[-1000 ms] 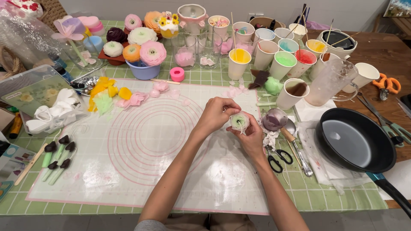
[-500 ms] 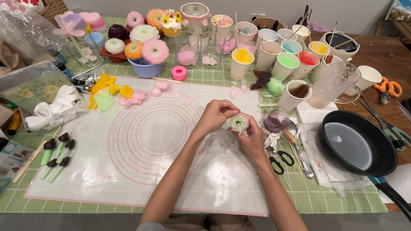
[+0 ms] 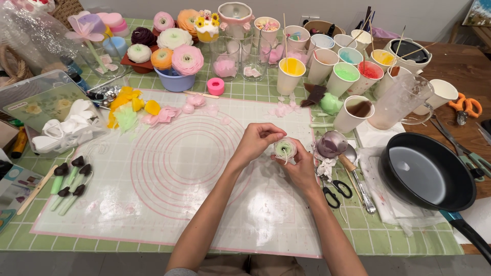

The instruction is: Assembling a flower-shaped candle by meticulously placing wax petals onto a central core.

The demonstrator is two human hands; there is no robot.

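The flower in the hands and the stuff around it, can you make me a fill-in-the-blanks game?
1. The right hand holds a small white and ____ flower.
2. The left hand touches the flower from the ____ side.
3. The frying pan near the scissors is coloured ____.
4. The circles on the mat are coloured ____.

Missing words: green; left; black; pink

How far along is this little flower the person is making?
Done: finished blooms sit at the table's back. In hand: the right hand holds a small white-green flower; the left hand pinches its edge. Left: it's smaller than those; loose petals lie on the mat.
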